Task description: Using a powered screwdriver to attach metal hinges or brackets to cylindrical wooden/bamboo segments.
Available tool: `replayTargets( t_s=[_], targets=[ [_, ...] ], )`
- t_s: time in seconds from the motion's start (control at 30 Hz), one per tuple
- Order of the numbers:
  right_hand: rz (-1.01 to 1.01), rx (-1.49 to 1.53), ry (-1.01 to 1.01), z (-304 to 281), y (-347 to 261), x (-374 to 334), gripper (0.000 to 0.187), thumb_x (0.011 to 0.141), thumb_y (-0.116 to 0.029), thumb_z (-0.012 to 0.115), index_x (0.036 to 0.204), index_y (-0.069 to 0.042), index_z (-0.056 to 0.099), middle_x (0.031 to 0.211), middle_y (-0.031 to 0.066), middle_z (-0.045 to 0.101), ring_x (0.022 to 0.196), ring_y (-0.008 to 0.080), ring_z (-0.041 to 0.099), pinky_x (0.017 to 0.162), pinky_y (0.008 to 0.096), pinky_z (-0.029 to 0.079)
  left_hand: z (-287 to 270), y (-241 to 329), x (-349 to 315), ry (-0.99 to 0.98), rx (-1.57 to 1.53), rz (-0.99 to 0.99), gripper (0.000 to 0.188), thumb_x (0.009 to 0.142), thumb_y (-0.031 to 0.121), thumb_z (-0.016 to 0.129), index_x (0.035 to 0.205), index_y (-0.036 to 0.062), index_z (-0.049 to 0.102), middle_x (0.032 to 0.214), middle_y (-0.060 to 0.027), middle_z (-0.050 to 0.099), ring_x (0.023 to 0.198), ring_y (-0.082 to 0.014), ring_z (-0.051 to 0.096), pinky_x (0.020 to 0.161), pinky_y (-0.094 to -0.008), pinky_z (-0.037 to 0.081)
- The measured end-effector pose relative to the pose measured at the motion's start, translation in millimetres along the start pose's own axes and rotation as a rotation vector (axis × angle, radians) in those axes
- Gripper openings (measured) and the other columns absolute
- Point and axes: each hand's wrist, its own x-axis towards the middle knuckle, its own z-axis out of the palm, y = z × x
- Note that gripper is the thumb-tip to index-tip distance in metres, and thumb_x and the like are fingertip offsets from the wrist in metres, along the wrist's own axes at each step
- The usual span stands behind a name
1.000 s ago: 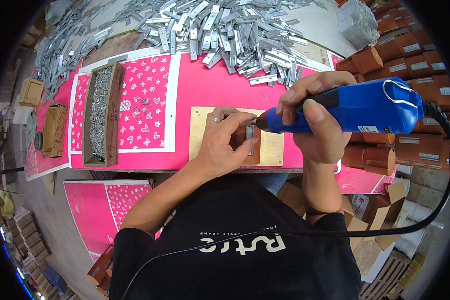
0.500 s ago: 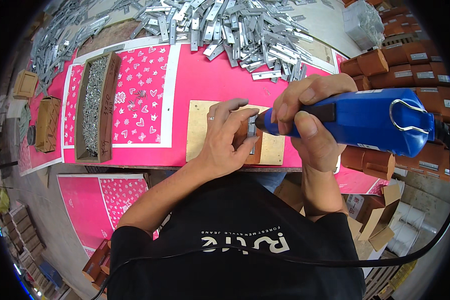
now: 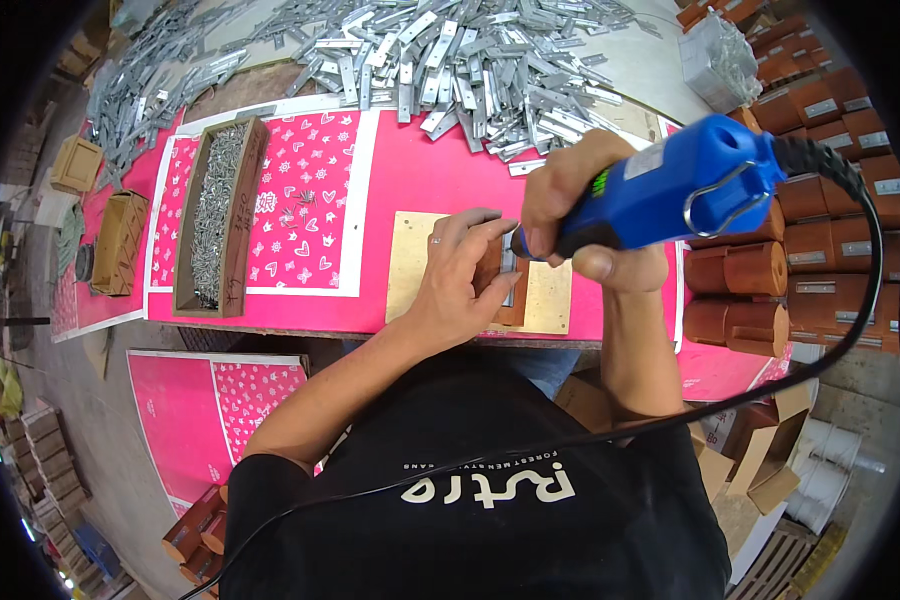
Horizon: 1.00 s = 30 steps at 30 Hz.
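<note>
My left hand (image 3: pixel 460 275) rests over a small brown block (image 3: pixel 511 315), fingers and thumb closed about a slim grey metal strip (image 3: pixel 509 264) on top of it. Beneath the block lies a flat, gold-coloured board (image 3: pixel 410 255). A blue electric screwdriver (image 3: pixel 685 185) is gripped in my right hand (image 3: pixel 595 195), its dark nose at the strip between my left thumb and forefinger. The bit's very tip and any screw under it are hidden. A black cable (image 3: pixel 865 290) runs from the screwdriver's rear, curving down across my front.
A long wooden box (image 3: pixel 238 245) full of screws stands at the left, beside loose screws (image 3: pixel 298 210) on the pink table cover (image 3: pixel 420 150). Metal strips (image 3: pixel 460 75) are heaped at the far side. Stacked brown blocks (image 3: pixel 735 270) fill the right; an open cardboard box (image 3: pixel 775 450) sits below.
The screwdriver's rear end has swung away from me and leftward, while its nose stays at the strip. My left hand keeps its hold. The whole view has shifted slightly.
</note>
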Motion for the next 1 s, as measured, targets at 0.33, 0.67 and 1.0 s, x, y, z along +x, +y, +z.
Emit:
replayTargets(
  t_s=[0.33, 0.67, 1.0],
  targets=[
    [-0.150, 0.220, -0.506, -25, -57, 26, 0.040, 0.068, -0.018, 0.079, 0.099, -0.009, 0.054, 0.086, 0.0078, 0.066, 0.066, 0.0182, 0.062, 0.062, 0.0314, 0.049, -41, -18, -3, 0.156, -0.015, -0.174, 0.051, 0.075, 0.021, 0.078, 0.118, 0.0028, 0.057, 0.111, -0.0163, 0.059, 0.106, -0.0317, 0.055, 0.089, -0.0405, 0.045],
    [-0.067, -0.037, 0.339, -29, -40, -66, 0.035, 0.073, -0.013, 0.065, 0.101, -0.001, 0.047, 0.084, 0.0155, 0.060, 0.066, 0.0204, 0.056, 0.066, 0.0354, 0.049, -135, -90, -7, 0.186, 0.893, -0.330, 0.016, 0.078, 0.018, 0.066, 0.085, 0.0039, 0.067, 0.086, -0.0148, 0.061, 0.087, -0.0330, 0.056, 0.079, -0.0434, 0.045],
    [0.053, -0.014, 0.448, -20, -28, -78, 0.037, 0.069, -0.004, 0.071, 0.098, -0.001, 0.049, 0.085, 0.0145, 0.060, 0.076, 0.0219, 0.062, 0.069, 0.0322, 0.051, -131, -91, 5, 0.016, 1.135, -0.342, 0.016, 0.080, 0.014, 0.061, 0.086, -0.0006, 0.062, 0.087, -0.0194, 0.062, 0.087, -0.0350, 0.058, 0.079, -0.0450, 0.047]
  ],
)
